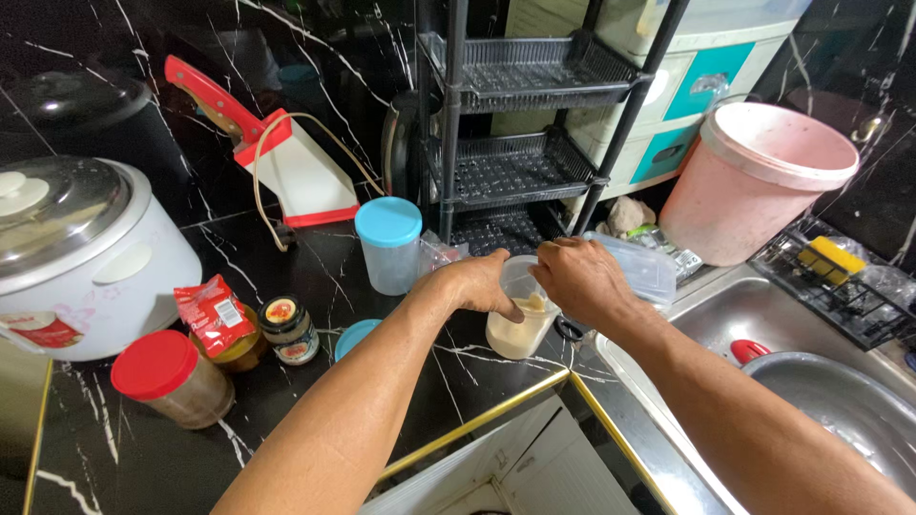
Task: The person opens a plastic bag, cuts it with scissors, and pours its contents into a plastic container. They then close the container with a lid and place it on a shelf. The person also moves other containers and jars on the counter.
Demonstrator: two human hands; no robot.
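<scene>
Head: fingers point(504, 303) grip jar point(520, 329).

The clear plastic tub point(520, 319) gripped between the left hand point(482, 284) and right hand point(582, 278) holds a pale beige paste, and it rests on a black countertop point(315, 257) veined with thin white lines and edged in gold. Just left of the grip stands a frosted jar with a sky-blue lid point(388, 243), and farther left a red-lidded jar point(172, 379), a red packet point(212, 313) and a white rice cooker point(81, 253) with a silvery lid. To the right of the grip are a pale pink bucket point(759, 181) and a yellow sponge point(832, 257) in a black wire rack.
</scene>
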